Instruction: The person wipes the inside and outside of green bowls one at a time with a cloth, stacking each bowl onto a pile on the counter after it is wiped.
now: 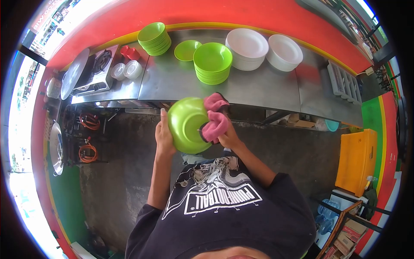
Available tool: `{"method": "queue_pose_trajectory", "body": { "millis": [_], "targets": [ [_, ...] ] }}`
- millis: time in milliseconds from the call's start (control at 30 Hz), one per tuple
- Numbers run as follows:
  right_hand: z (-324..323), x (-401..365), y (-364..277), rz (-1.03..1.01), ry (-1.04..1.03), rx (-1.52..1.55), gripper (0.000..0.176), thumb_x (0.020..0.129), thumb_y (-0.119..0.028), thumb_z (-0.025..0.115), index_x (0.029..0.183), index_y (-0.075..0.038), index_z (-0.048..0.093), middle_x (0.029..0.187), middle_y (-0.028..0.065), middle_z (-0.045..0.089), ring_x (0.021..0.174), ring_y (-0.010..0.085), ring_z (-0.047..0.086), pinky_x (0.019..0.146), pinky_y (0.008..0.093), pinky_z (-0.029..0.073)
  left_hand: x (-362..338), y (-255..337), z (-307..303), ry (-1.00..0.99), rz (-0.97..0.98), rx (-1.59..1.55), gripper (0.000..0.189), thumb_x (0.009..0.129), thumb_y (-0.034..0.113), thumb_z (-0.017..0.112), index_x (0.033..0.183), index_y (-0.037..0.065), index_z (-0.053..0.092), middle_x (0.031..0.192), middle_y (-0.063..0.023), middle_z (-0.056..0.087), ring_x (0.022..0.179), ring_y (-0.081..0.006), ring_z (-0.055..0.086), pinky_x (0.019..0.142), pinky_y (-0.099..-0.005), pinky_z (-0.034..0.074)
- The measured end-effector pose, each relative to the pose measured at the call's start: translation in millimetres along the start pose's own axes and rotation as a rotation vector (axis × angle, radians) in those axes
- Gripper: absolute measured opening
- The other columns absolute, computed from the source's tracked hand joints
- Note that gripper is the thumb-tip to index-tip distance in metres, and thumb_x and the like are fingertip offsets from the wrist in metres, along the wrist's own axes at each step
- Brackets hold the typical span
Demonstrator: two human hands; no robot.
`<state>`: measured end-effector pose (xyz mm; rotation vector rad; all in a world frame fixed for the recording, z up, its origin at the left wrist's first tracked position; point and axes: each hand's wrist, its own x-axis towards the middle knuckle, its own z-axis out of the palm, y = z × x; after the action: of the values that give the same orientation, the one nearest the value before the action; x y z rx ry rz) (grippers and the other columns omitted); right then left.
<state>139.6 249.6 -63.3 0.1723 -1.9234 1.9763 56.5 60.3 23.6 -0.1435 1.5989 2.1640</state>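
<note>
A green bowl (183, 123) is held up in front of my chest, tipped so that its underside and foot ring face me. My left hand (164, 134) grips its left side, with the thumb along the rim and the other fingers partly hidden behind it. A pink cloth (215, 125) with dark edging is bunched in my right hand (229, 136) and pressed against the bowl's right side. Most of the right fingers are covered by the cloth. Just beyond, on the metal counter (168, 88), stands a stack of green bowls (212, 64).
Along the counter's back are another green bowl stack (154, 39), a green plate (187, 50) and white bowl stacks (247, 49) (284, 52). A gas stove (97, 71) stands left, a grey cutlery tray (343, 82) right. A yellow box (355, 162) is by the right wall.
</note>
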Motion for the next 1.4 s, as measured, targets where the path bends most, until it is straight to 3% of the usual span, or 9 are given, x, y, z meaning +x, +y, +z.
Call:
{"method": "queue_pose_trajectory", "body": {
  "millis": [100,167,267,400,600,867,1000,1167,1400],
  "targets": [
    [20,-23,7,0.111,0.005,0.014,0.056,0.079,-0.020,0.073,0.132,-0.007,0.058,0.134,0.0218,0.055,0.127,0.0364,0.054,0.108,0.0481,0.039,9,-7,0,0.172,0.055,-0.215,0.057,0.108,0.047,0.036,0.123,-0.003,0.059,0.107,-0.0124,0.070,0.093,-0.0220,0.071,0.078,-0.0341,0.060],
    [25,-23,-6,-0.314,-0.089,-0.571,0.058,0.080,-0.022,0.073,0.134,-0.007,0.056,0.137,0.0219,0.053,0.130,0.0386,0.050,0.111,0.0513,0.035,13,-14,6,0.273,0.100,-0.279,0.057,0.109,0.047,0.034,0.125,-0.002,0.057,0.110,-0.0130,0.069,0.097,-0.0234,0.070,0.080,-0.0358,0.060],
    [34,-19,-17,-0.294,-0.120,-0.546,0.058,0.078,-0.026,0.077,0.130,-0.008,0.059,0.135,0.0199,0.056,0.132,0.0397,0.048,0.115,0.0556,0.030,16,-24,11,0.264,0.118,-0.264,0.057,0.109,0.047,0.032,0.122,-0.002,0.059,0.109,-0.0119,0.069,0.094,-0.0226,0.069,0.080,-0.0355,0.058],
    [36,0,-28,-0.481,-0.099,-0.648,0.054,0.073,-0.026,0.076,0.123,-0.009,0.065,0.132,0.0166,0.060,0.129,0.0409,0.052,0.114,0.0514,0.035,14,-37,13,0.106,0.164,0.184,0.061,0.109,0.047,0.032,0.108,-0.004,0.065,0.101,-0.0097,0.069,0.086,-0.0156,0.066,0.076,-0.0313,0.054],
    [24,39,-27,-0.065,-0.075,-0.443,0.046,0.074,-0.027,0.071,0.116,-0.009,0.068,0.121,0.0171,0.065,0.117,0.0437,0.058,0.103,0.0555,0.042,15,-44,9,-0.056,0.161,0.231,0.058,0.110,0.047,0.033,0.089,0.005,0.066,0.073,0.0037,0.059,0.067,-0.0031,0.051,0.058,-0.0233,0.045],
    [54,23,-15,-0.372,-0.216,-0.654,0.058,0.066,-0.028,0.079,0.121,-0.013,0.067,0.139,0.0165,0.055,0.129,0.0398,0.050,0.114,0.0539,0.033,42,-28,-12,0.087,0.133,-0.059,0.057,0.107,0.049,0.040,0.100,-0.001,0.066,0.092,-0.0076,0.070,0.077,-0.0139,0.067,0.071,-0.0295,0.056],
    [62,38,2,-0.409,-0.239,-0.700,0.060,0.079,-0.029,0.073,0.133,-0.008,0.059,0.143,0.0215,0.051,0.136,0.0419,0.045,0.116,0.0527,0.031,70,-17,-34,0.251,0.105,-0.132,0.055,0.108,0.048,0.040,0.098,0.000,0.065,0.090,-0.0076,0.068,0.074,-0.0149,0.066,0.066,-0.0302,0.055],
    [91,59,62,-0.083,0.106,-0.248,0.055,0.093,-0.038,0.063,0.131,0.002,0.052,0.136,0.0185,0.053,0.131,0.0330,0.048,0.113,0.0444,0.035,99,18,-48,0.258,0.094,-0.093,0.055,0.109,0.047,0.038,0.083,0.005,0.061,0.071,0.0022,0.058,0.060,-0.0053,0.052,0.052,-0.0250,0.041],
    [120,168,52,0.348,0.587,0.477,0.042,0.104,-0.035,0.047,0.131,-0.004,0.053,0.132,0.0117,0.058,0.124,0.0238,0.056,0.108,0.0373,0.042,153,68,-93,-0.142,0.315,0.344,0.060,0.111,0.038,0.039,0.060,0.007,0.043,0.055,0.0074,0.041,0.053,-0.0031,0.032,0.046,-0.0284,0.026]
  ]
}}
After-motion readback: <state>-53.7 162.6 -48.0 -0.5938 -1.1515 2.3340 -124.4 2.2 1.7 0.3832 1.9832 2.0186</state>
